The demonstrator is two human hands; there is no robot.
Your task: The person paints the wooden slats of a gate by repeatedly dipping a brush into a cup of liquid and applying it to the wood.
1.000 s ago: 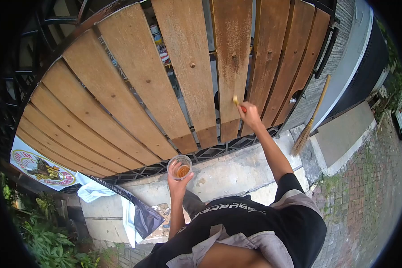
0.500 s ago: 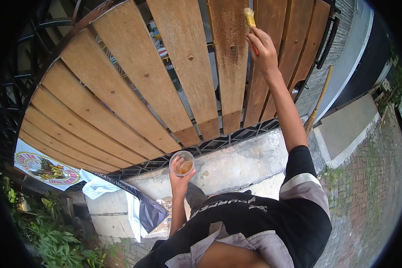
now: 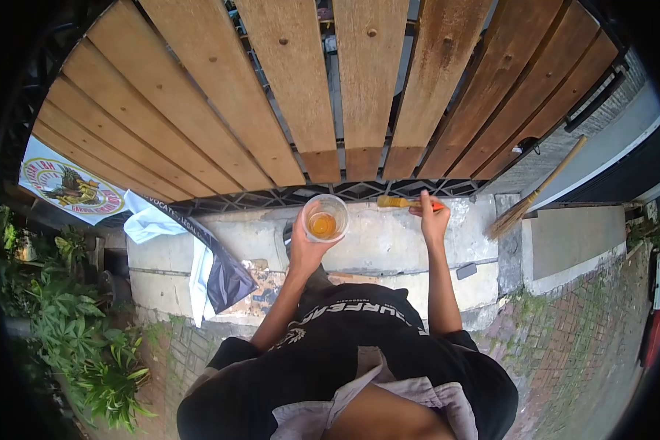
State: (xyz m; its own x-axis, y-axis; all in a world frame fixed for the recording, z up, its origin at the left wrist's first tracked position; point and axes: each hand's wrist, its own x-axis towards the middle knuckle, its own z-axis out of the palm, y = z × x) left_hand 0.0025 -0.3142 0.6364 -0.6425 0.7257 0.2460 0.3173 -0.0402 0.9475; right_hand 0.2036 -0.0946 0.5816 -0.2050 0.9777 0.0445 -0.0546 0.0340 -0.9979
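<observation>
My left hand (image 3: 306, 249) is closed around a clear plastic cup (image 3: 335, 207) with some amber liquid in the bottom. To the right, my right hand (image 3: 433, 218) grips a paintbrush (image 3: 394, 202) by its orange-red handle, its yellowish bristles pointing left toward the cup but apart from it. Above both hands stands a gate of wooden slats (image 3: 374, 81). Slats on the right are darker and redder; one near the middle right has a dark brown patch (image 3: 447, 44) at its upper part. Several slats have a darker band at their lower ends.
A straw broom (image 3: 539, 192) leans against the wall at the right. On the concrete ledge lies a small dark flat object (image 3: 466, 271). A banner (image 3: 73, 183) hangs at the left, its loose end (image 3: 227, 279) draping over the ledge. Green plants (image 3: 81, 323) grow at lower left.
My right hand has come down from the slat with the brush, to the right of the cup. The cup has risen slightly and shifted right in view. The view has shifted too.
</observation>
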